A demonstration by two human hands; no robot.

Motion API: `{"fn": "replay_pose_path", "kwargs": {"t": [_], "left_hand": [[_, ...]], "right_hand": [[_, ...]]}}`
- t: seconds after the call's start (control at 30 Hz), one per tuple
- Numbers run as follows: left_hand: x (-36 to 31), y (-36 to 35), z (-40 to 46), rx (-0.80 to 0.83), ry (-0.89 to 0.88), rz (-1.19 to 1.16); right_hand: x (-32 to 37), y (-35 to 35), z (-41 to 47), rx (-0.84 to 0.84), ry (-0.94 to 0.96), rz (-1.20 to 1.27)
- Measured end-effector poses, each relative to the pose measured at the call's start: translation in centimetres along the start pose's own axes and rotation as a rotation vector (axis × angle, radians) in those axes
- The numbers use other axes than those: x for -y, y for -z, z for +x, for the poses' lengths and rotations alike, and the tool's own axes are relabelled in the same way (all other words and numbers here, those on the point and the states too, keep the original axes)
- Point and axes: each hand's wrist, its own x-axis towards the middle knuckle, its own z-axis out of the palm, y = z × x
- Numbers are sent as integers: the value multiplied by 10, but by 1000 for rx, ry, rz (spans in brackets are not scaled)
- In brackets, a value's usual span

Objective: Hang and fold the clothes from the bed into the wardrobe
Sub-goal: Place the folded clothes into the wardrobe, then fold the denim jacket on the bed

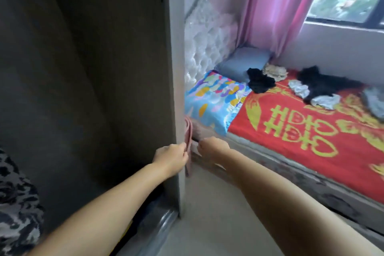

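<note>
Several clothes lie on the red bedspread (291, 137): a black garment (260, 82), a cream one (274, 71), a larger black one (320, 83) with pale pieces (324, 101) around it, and a grey one (374, 101) at the right edge. The wardrobe (174, 68) fills the left, its inside dark. My left hand (171, 157) grips pink hangers (188, 133) by the wardrobe's side panel, low down beside the bed. My right hand (212, 147) is just to the right of them with its fingers curled. Blur hides whether it holds anything.
A colourful pillow (216, 100) and a blue pillow (243, 63) lie at the head of the bed by a white tufted headboard (205, 43). Pink curtain (276, 6) and a window behind. A black-and-white patterned garment (16, 203) hangs low left in the wardrobe. Pale floor (209, 214) between wardrobe and bed.
</note>
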Motion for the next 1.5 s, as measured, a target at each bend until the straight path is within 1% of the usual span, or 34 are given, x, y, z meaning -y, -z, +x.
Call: {"fn": "replay_pose_path", "kwargs": {"t": [0.1, 0.2, 0.3, 0.4, 0.47, 0.53, 0.6, 0.7, 0.87, 0.9, 1.0, 1.07, 1.23, 1.33, 1.5], "left_hand": [[-61, -4, 34, 33, -145, -10], [-117, -4, 79, 20, -246, -21], [-180, -8, 129, 10, -325, -46], [-255, -18, 171, 39, -401, -68], [-301, -24, 193, 54, -447, -74], [-337, -28, 216, 63, -477, -86], [-358, -31, 239, 70, -489, -89], [-370, -36, 275, 110, -486, -65], [-383, -46, 354, 143, -475, -5], [-389, -48, 372, 145, -491, 2], [-411, -47, 428, 142, -543, 24], [-430, -43, 464, 138, -578, 52], [-492, -44, 533, 157, -664, 54], [-541, -59, 551, 202, -738, 76], [-625, -93, 571, 254, -841, 107]], "right_hand": [[-72, 18, -14, -26, -127, -3], [-151, 35, -26, -35, -265, -3], [-232, 46, -35, 5, -379, 28], [-310, 54, -50, 55, -488, 45], [-363, 59, -55, 46, -550, 60], [-410, 68, -57, 36, -592, 79], [-451, 73, -53, 68, -620, 74], [-490, 72, -38, 117, -635, 80], [-521, 69, 6, 179, -610, 96], [-529, 70, 17, 179, -618, 97], [-561, 81, 51, 110, -647, 89], [-584, 93, 68, 117, -670, 79], [-635, 118, 87, 82, -727, 103], [-676, 112, 83, 31, -796, 147], [-765, 96, 57, 63, -896, 176]]}}
